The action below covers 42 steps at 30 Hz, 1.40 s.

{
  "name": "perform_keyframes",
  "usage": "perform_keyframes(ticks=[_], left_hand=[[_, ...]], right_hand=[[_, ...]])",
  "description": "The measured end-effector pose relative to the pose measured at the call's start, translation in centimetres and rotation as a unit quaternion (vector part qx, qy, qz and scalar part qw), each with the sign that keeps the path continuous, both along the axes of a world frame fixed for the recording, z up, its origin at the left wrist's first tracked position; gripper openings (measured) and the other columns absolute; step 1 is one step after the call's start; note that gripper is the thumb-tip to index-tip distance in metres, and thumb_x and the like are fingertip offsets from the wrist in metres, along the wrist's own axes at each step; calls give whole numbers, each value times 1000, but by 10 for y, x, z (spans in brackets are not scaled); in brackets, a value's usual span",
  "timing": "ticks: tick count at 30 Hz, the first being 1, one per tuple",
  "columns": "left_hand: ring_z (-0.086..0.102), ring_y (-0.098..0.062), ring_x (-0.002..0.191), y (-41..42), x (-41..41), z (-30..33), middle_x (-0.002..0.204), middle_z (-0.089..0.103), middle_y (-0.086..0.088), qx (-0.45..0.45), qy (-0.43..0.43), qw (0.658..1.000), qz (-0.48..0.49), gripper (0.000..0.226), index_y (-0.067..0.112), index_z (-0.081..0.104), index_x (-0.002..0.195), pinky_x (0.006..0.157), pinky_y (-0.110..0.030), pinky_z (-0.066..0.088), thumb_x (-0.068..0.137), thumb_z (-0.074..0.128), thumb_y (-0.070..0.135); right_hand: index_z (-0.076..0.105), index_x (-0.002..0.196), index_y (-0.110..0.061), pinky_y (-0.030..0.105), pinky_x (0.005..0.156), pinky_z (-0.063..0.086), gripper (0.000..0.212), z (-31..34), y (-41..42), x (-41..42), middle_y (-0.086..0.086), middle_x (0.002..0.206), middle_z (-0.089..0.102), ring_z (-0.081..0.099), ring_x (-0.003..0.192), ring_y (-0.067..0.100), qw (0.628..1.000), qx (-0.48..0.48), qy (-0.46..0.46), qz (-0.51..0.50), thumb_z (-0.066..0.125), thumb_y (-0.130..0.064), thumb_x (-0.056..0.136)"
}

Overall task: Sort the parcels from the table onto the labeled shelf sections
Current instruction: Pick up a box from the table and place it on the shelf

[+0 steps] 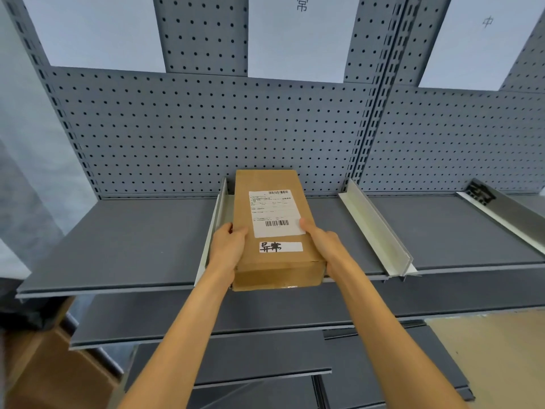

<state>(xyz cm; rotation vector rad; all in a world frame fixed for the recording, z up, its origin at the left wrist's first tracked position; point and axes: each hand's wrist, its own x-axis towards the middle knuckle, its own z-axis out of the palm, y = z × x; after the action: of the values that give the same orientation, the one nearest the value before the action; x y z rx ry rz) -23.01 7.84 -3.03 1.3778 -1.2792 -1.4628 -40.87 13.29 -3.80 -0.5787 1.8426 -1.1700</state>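
Both hands grip the brown parcel [272, 228], left hand [228, 246] and right hand [321, 243] on its sides, on the grey shelf [132, 231] between two dividers [374, 228].

a grey perforated metal back panel [206, 137] rises behind, with 3 pale paper sheets [295, 36] hung across its top. brown cardboard [53, 370] lies low at left.

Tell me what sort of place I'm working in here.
Probably a parcel sorting or storage room: grey pegboard-backed shelving split by metal dividers, paper section signs above, and a cardboard parcel with a barcode label.
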Motion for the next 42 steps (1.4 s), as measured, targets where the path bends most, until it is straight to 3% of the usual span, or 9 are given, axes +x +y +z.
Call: perform_keyframes(ticks=[5,16,24,26,29,32,35,38,42], left_hand=[[65,-21,93,-8,-3,-1,102,68,0,12,7,1000,-10,17,23,57,108,83,-41,54,98,45,18],[64,-21,96,-14,-6,-6,109,67,1,2,-13,1000,-22,27,21,54,123,86,-43,54,98,43,19],[64,-20,95,-12,-4,-3,109,66,-1,4,-7,999,-32,27,18,53,124,72,-32,52,98,44,19],[65,-19,90,-13,-2,0,106,67,-2,5,-4,999,-31,25,15,54,121,65,-30,52,98,45,19],[64,-14,82,-14,-1,6,95,64,4,-22,-15,999,-27,14,17,49,110,56,-25,47,97,46,22],[56,-5,76,-15,-1,14,82,51,17,-67,-39,997,-4,8,29,43,93,60,-24,45,96,47,24],[38,3,63,-13,0,23,72,39,21,-143,-126,982,8,24,33,38,76,55,-18,30,96,47,25],[48,-10,74,-3,7,32,81,48,19,-245,-246,938,2,11,31,53,90,58,-22,35,96,48,24],[50,-28,116,19,24,42,124,58,-10,-354,-388,851,0,37,7,53,130,90,-38,43,96,50,20]], right_hand=[[59,119,-10,34,75,52,56,-2,-11,-2,7,108,68,66,93,23,1000,10,4,1,62,-54,86],[59,98,-14,31,69,52,35,-7,-14,-6,3,95,69,67,86,20,1000,4,15,-1,62,-48,88],[63,96,-16,25,54,47,32,-3,-12,-6,-1,87,70,67,76,14,1000,-6,16,15,63,-47,89],[62,99,-15,25,57,48,34,-1,-12,-6,2,94,70,66,78,15,999,-6,35,24,61,-48,90],[62,106,-16,34,80,52,39,6,-13,-5,6,117,66,63,96,20,993,-14,114,36,57,-51,91],[42,144,-12,37,100,41,69,18,-10,-3,6,146,46,48,128,26,972,-18,228,55,56,-53,91],[34,149,-11,41,104,38,72,31,-3,0,8,152,36,39,136,27,937,-56,335,85,58,-47,91],[39,144,-12,42,99,40,61,44,6,3,9,146,41,39,133,28,878,-65,460,114,58,-38,93],[45,137,-7,38,94,41,47,59,22,8,11,136,48,43,124,30,779,-68,604,154,54,-23,93]])
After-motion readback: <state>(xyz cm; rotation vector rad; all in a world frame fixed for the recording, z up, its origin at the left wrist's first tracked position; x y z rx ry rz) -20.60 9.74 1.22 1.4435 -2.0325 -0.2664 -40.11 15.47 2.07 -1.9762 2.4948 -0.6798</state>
